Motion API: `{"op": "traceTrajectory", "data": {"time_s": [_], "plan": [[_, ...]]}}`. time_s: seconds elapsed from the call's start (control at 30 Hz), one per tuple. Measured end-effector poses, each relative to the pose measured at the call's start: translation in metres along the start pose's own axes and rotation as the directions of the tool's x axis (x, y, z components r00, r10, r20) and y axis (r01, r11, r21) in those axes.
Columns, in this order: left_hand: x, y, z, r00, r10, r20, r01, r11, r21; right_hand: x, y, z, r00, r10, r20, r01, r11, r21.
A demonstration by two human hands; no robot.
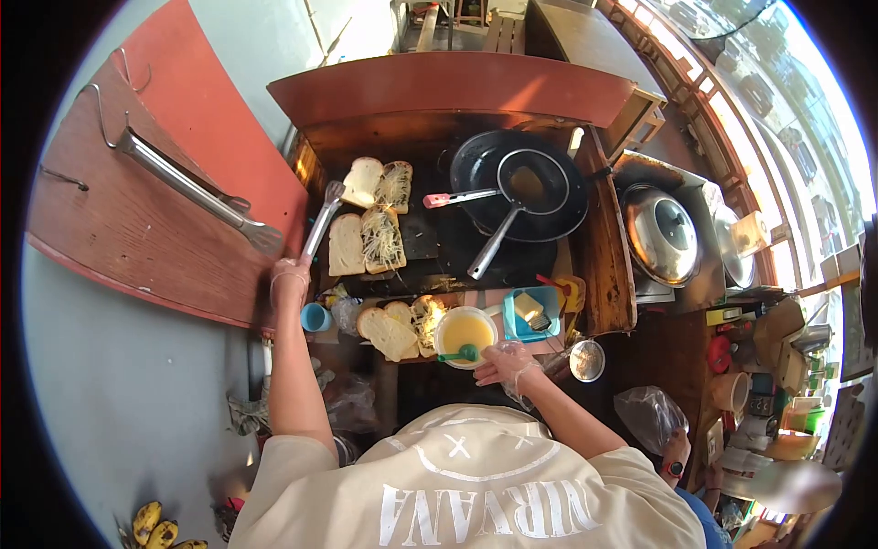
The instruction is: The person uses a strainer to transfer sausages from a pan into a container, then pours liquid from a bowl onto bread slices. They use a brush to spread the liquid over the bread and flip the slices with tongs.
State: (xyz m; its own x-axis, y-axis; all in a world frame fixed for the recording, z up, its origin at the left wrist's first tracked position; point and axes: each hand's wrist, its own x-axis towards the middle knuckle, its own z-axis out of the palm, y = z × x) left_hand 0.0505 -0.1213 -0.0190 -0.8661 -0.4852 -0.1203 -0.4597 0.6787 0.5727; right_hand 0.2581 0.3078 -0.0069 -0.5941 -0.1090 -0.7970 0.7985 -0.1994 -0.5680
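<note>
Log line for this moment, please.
left hand: grips tongs by griddle bread | right hand: at green ladle in bowl

Left hand clenched at full forward reach; right hand held close in, elbow bent.

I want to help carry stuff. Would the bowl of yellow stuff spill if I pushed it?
Probably: the bowl looks nearly full of liquid, so it may slosh. The spoon leaning on its rim might tip out.
</note>
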Motion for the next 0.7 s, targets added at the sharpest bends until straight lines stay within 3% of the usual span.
{"op": "traceTrajectory", "data": {"time_s": [0.03,0.07,0.17,0.3,0.37,0.5,0.57,0.6,0.67,0.7], "plan": [[-0.050,0.057,-0.031,0.995,0.089,-0.051,-0.083,0.990,0.114,0.000,0.002,-0.002,1.000,-0.006,0.002,0.006,1.000,0.004],[-0.078,0.085,-0.037,0.995,0.084,-0.047,-0.078,0.990,0.116,-0.001,0.004,-0.004,1.000,-0.011,0.007,0.011,1.000,0.007],[-0.103,0.103,-0.025,0.900,0.372,-0.226,-0.269,0.883,0.385,0.000,0.008,-0.010,1.000,-0.020,0.008,0.020,1.000,-0.010],[-0.127,0.124,-0.009,0.878,0.447,-0.170,-0.315,0.808,0.497,-0.005,0.008,-0.015,1.000,-0.026,-0.002,0.025,0.999,-0.043],[-0.129,0.125,0.001,0.860,0.507,-0.059,-0.392,0.731,0.558,-0.008,0.008,-0.019,0.999,-0.032,0.021,0.033,0.999,-0.037],[-0.139,0.126,0.000,0.852,0.521,-0.048,-0.392,0.698,0.599,-0.008,0.013,-0.026,0.999,-0.027,0.029,0.029,0.999,-0.046],[-0.167,0.131,-0.021,0.909,0.396,-0.127,-0.308,0.846,0.436,-0.009,0.012,-0.030,0.999,-0.027,0.041,0.030,0.997,-0.065],[-0.174,0.119,-0.020,0.910,0.392,-0.131,-0.303,0.849,0.433,-0.010,0.012,-0.032,0.999,-0.028,0.042,0.031,0.997,-0.071],[-0.182,0.073,-0.018,0.968,0.154,-0.199,-0.119,0.977,0.175,-0.013,0.012,-0.036,0.998,-0.025,0.063,0.030,0.996,-0.078],[-0.193,0.049,-0.017,0.983,0.088,-0.160,-0.085,0.996,0.025,-0.013,0.012,-0.039,0.998,-0.028,0.063,0.033,0.996,-0.077]]}}
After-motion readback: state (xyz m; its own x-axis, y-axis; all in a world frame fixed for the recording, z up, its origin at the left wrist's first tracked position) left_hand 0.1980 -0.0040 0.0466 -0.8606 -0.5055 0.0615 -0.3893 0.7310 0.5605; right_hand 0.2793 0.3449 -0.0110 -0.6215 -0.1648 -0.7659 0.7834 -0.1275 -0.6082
